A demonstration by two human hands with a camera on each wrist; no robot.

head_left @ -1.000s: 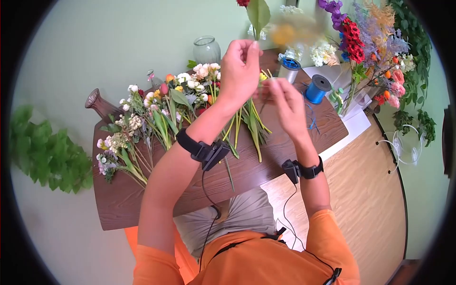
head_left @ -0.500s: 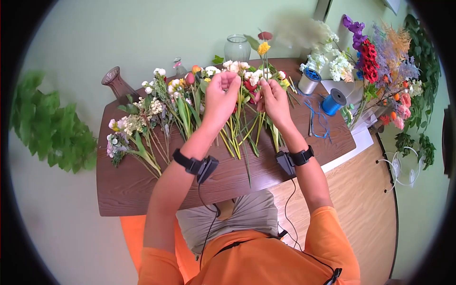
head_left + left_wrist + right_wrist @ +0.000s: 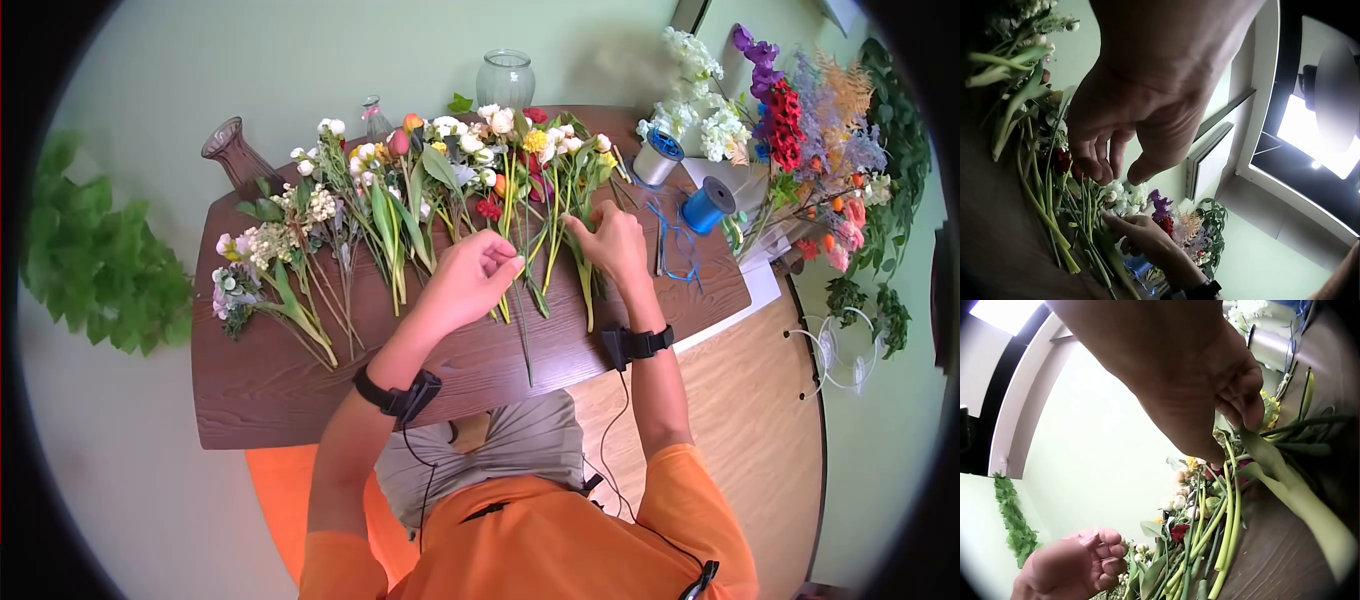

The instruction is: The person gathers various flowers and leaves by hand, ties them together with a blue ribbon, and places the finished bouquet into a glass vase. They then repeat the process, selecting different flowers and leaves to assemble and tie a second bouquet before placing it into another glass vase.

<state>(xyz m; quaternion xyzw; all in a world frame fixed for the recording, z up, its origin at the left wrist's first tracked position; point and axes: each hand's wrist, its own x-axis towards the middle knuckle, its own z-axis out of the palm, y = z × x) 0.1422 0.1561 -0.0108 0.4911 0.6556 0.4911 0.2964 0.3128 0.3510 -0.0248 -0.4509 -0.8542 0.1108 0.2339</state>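
Observation:
My left hand [image 3: 475,275] hovers above the near ends of the stems, fingers loosely bent. In the left wrist view its thumb and fingertips are apart, with nothing between them. Beside the right-hand stems is my right hand [image 3: 612,243], thumb spread from its fingers. The right wrist view has those fingertips right at a broad green leaf [image 3: 1266,453]. A yellow flower [image 3: 535,140] and a red flower [image 3: 536,115] lie at the far end of this group. White roses [image 3: 497,121] and a tulip [image 3: 399,143] lie farther left, among several stems on the brown table [image 3: 450,365].
A clear glass vase [image 3: 506,80] stands at the back, a purplish vase [image 3: 240,155] at the left. A white ribbon spool [image 3: 658,160] and a blue ribbon spool [image 3: 708,205] sit at the right, near loose blue ribbon [image 3: 684,250]. Tall colourful flowers [image 3: 785,125] stand beyond.
The raised red and yellow flowers have come down onto the table group and been let go. Both hands have dropped toward me, and the right hand's thumb and fingers have spread.

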